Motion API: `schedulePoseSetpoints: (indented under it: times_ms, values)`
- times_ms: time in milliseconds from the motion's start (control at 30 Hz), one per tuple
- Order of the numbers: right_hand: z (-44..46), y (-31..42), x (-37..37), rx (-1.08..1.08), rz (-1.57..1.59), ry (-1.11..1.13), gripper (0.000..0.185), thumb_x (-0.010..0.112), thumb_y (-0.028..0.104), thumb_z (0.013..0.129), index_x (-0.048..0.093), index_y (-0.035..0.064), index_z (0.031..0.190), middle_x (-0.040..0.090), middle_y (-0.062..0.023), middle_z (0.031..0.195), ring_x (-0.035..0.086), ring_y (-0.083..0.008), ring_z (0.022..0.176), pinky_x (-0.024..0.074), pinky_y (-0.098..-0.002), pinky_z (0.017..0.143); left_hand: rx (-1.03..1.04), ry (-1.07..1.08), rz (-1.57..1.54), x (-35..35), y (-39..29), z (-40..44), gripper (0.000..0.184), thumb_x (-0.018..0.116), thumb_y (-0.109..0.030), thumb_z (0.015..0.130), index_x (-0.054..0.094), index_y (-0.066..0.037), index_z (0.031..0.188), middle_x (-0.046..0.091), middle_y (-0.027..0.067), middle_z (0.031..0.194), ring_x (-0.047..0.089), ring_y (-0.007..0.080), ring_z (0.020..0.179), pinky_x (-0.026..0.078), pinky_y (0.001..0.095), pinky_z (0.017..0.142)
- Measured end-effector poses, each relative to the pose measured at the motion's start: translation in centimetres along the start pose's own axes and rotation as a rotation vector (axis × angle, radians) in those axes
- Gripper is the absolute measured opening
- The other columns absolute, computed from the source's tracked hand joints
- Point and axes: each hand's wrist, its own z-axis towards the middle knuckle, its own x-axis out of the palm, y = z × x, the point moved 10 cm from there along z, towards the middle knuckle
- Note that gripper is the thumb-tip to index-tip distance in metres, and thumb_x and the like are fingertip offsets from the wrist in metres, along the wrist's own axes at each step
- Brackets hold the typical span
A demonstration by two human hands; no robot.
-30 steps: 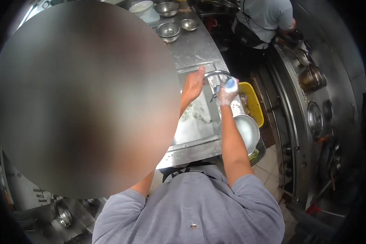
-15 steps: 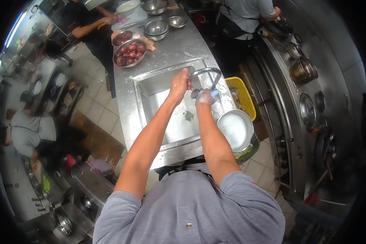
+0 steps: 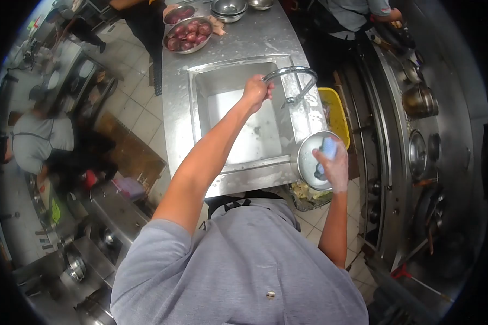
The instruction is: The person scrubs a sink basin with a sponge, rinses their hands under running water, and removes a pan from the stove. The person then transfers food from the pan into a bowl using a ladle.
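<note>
My left hand (image 3: 259,93) is closed at the free end of the curved chrome faucet spout (image 3: 301,69), over the far right part of the steel sink (image 3: 222,81). Whitish water covers part of the sink's floor. On the right, my right hand (image 3: 335,167) grips a blue sponge (image 3: 329,145) with a dark scouring side. Suds whiten its fingers and wrist. Hand and sponge are over the mouth of a round metal pot (image 3: 305,157) holding pale, soapy water. That pot stands at the counter's right edge.
A bowl of red onions (image 3: 188,35) sits on the far counter near metal bowls (image 3: 229,10). A yellow bin (image 3: 339,116) stands right of the counter. Below the pot is a container of food scraps (image 3: 309,195). Co-workers stand at left and far right.
My right hand has moved from beside the faucet back to the pot, carrying the sponge. My left hand stays at the spout. The view has shifted, with the counter now higher in the picture.
</note>
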Motion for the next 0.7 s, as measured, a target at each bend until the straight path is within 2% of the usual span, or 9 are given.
schedulePoseSetpoints:
  times_ms: [200,267,333,467,533,567,600,633,700]
  values:
    - [-1.2,3.1,0.2,-0.189,-0.440,-0.204,0.048,0.076,0.017,0.081,0.060,0.0011,0.123,0.057,-0.0215,0.119,0.057,-0.0364,0.110,0.0436,-0.0458,0.099,-0.114,0.030,0.167,-1.8,-1.8,-1.2,0.047,0.052,-0.049,0.101,0.059,-0.005,0.087,0.038,-0.0022,0.056,0.036,0.0094,0.047,0.029,0.0299,0.041]
    - [0.4,5.4,0.7,-0.327,-0.345,-0.150,0.043,0.074,0.016,0.083,0.060,0.0013,0.122,0.058,-0.0206,0.118,0.057,-0.0362,0.110,0.0439,-0.0458,0.099,-0.019,-0.108,0.328,-3.9,-1.4,-2.5,0.041,0.049,-0.043,0.102,0.060,-0.007,0.086,0.040,-0.0012,0.058,0.037,0.0103,0.047,0.031,0.0306,0.041]
    - [3.4,8.2,4.5,-0.544,-0.312,-0.023,0.035,0.070,0.014,0.086,0.062,0.0018,0.118,0.060,-0.0189,0.116,0.058,-0.0361,0.110,0.0443,-0.0459,0.099,0.228,-0.023,0.318,-5.1,0.0,-3.3,0.024,0.047,-0.018,0.091,0.069,-0.010,0.095,0.050,0.0019,0.065,0.041,0.0130,0.048,0.036,0.0324,0.040]
    - [11.2,6.3,16.9,-0.760,-0.603,0.411,0.032,0.063,0.020,0.090,0.064,0.0020,0.117,0.062,-0.0212,0.120,0.057,-0.0388,0.113,0.0444,-0.0465,0.101,0.392,0.019,0.164,-8.9,7.0,-1.8,0.026,0.061,-0.018,0.083,0.065,-0.010,0.108,0.059,0.0034,0.087,0.057,0.0149,0.061,0.049,0.0363,0.046]
    - [17.0,-2.2,24.1,-1.036,-0.905,0.585,0.039,0.059,0.024,0.091,0.063,0.0000,0.121,0.063,-0.0223,0.122,0.058,-0.0391,0.115,0.0438,-0.0480,0.103,0.079,0.086,0.224,-9.3,5.1,-6.3,0.030,0.063,-0.030,0.093,0.061,-0.009,0.114,0.063,0.0074,0.085,0.058,0.0147,0.066,0.050,0.0336,0.048]
    - [22.2,-9.2,28.2,-1.334,-0.997,0.585,0.043,0.056,0.027,0.091,0.062,-0.0011,0.123,0.063,-0.0229,0.123,0.058,-0.0393,0.116,0.0435,-0.0487,0.104,0.095,0.039,0.267,-9.9,3.3,-9.2,0.026,0.063,-0.029,0.091,0.066,-0.007,0.104,0.064,0.0084,0.084,0.059,0.0165,0.066,0.050,0.0345,0.048]
    - [17.9,-2.6,26.5,-0.969,-1.253,0.739,0.045,0.059,0.032,0.089,0.064,-0.0014,0.119,0.064,-0.0227,0.121,0.059,-0.0396,0.115,0.0453,-0.0485,0.102,0.065,0.032,0.363,-10.6,3.5,-9.6,0.024,0.062,-0.028,0.088,0.069,-0.005,0.092,0.065,0.0093,0.082,0.060,0.0181,0.065,0.050,0.0356,0.049]
    - [17.5,-1.9,26.6,-0.869,-1.403,0.751,0.049,0.060,0.040,0.088,0.066,-0.0012,0.115,0.064,-0.0217,0.120,0.061,-0.0375,0.113,0.0475,-0.0485,0.098,0.042,-0.024,0.307,-11.8,3.2,-11.1,0.026,0.061,-0.028,0.086,0.069,-0.003,0.085,0.066,0.0096,0.081,0.061,0.0195,0.066,0.052,0.0366,0.050]
    - [20.7,-7.5,29.2,-1.279,-1.638,0.778,0.055,0.058,0.046,0.088,0.065,-0.0002,0.118,0.064,-0.0191,0.122,0.062,-0.0323,0.111,0.0498,-0.0472,0.094,0.065,-0.103,0.245,-13.9,2.8,-13.3,0.028,0.062,-0.030,0.086,0.069,-0.003,0.085,0.066,0.0106,0.083,0.061,0.0204,0.066,0.053,0.0372,0.052]
